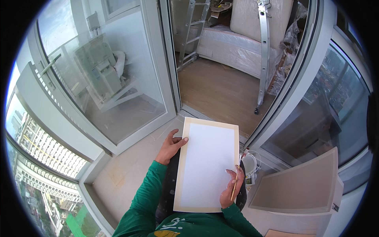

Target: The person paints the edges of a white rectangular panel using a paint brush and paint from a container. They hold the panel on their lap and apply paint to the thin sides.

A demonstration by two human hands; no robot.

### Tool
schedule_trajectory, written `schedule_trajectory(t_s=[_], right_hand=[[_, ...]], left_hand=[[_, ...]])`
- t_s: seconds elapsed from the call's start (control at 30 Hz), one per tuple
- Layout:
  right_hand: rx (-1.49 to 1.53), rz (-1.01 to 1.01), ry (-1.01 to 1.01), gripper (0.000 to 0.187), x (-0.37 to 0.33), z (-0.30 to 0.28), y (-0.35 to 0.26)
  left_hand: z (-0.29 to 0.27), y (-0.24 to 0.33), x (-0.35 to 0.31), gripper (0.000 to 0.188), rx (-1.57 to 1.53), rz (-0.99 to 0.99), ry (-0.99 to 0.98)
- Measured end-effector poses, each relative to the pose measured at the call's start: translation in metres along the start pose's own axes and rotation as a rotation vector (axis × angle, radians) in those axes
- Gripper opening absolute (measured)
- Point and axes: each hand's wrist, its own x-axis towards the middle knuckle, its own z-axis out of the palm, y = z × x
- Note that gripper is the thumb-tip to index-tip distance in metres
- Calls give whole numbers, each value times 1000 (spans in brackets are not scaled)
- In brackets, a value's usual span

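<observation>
A white rectangular board (209, 166) with cream masking tape along its edges lies across my lap, over dark trousers. My left hand (173, 146) is at its upper left edge, with the thumb touching the taped border and the fingers apart. By the lower right edge, my right hand (232, 185) is closed around a thin paintbrush (234, 186). The brush's wooden handle points down towards me, and its upper end is near the board's right border. Green sleeves cover both my forearms.
To my right stand a small white bucket (249, 164) and a light open-fronted box or panel (298, 189). A glass door (106, 79) stands at the left. Past the doorway are a ladder (263, 59) and plastic-wrapped furniture (233, 49). A railing (51, 114) borders the far left.
</observation>
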Motion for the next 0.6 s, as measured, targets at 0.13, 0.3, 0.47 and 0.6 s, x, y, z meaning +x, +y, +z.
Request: schedule_trajectory(t_s=[0.13, 0.3, 0.47, 0.6], right_hand=[[-40, 28, 12, 63, -3, 0, -1], [-60, 30, 29, 62, -12, 3, 3], [-111, -92, 3, 56, -10, -2, 1], [-127, -128, -3, 55, -9, -13, 3]], left_hand=[[6, 18, 7, 96, 20, -40, -82], [10, 21, 17, 96, -68, -44, -111], [17, 23, 17, 94, -58, -44, -96], [22, 24, 22, 95, -101, -23, -120]])
